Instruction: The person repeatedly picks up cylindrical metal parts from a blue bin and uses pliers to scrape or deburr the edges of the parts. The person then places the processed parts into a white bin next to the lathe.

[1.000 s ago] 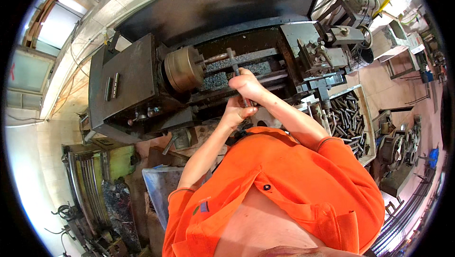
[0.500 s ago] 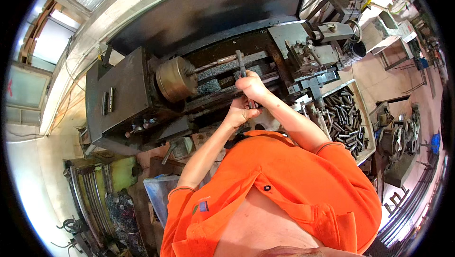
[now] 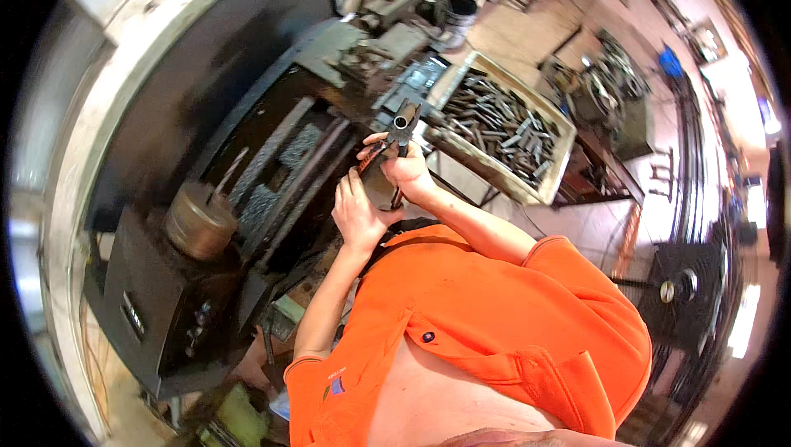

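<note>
Pliers (image 3: 399, 137) have swung nearer the tray (image 3: 562, 163), upper right, a pipe (image 3: 401, 122) in their jaws at upper centre; right hand (image 3: 405, 173) wrapped around them, left hand's (image 3: 355, 215) grip unclear. Slackened handles could let the pipe drop.

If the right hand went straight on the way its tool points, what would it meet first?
Probably the shiny metal machine slide, just beyond the tip of the dark tool that the right hand grips; depth is unclear, so it might pass above.
</note>
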Tool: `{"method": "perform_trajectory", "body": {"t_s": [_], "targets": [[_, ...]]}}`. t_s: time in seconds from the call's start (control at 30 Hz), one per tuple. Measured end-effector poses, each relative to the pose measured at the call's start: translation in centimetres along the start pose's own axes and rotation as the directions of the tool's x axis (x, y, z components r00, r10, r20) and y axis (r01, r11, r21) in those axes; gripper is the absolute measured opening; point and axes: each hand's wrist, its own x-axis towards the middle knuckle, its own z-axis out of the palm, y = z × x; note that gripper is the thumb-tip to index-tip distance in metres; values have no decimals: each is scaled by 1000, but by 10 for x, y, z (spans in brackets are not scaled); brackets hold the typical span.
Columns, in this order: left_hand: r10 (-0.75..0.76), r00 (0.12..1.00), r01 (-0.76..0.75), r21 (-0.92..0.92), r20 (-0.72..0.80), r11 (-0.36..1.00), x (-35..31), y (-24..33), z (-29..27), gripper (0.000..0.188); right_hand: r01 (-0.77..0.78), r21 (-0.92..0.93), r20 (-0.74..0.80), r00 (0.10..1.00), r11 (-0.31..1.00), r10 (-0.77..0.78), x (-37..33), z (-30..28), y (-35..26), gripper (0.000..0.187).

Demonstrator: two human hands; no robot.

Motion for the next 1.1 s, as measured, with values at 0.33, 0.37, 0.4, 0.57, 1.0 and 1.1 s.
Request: {"method": "perform_trajectory", "body": {"t_s": [0.33,0.37,0.4,0.57,1.0,1.1], "targets": [[284,897,-151,-370,338,917,-16,48,24,60,-197,300,-351,887,933,301,-86,-98,-22,23],[177,866,23,-391,468,920,-18,50,21,49,-264,401,-349,842,877,412,-96,-115,-20,24],[166,897,-9,-357,411,934,-25,40,28,46,-308,439,-375,791,844,483,-107,-132,-19,23],[-338,842,464,-247,420,851,-76,-3,29,47,-418,522,-448,608,743,656,-134,-207,-53,23],[-531,762,571,2,370,821,-127,50,46,49,-552,433,-317,647,713,694,-92,-306,-77,30],[-520,788,544,22,331,838,-153,44,43,48,-710,444,-148,543,546,827,-118,-263,-28,28]]}}
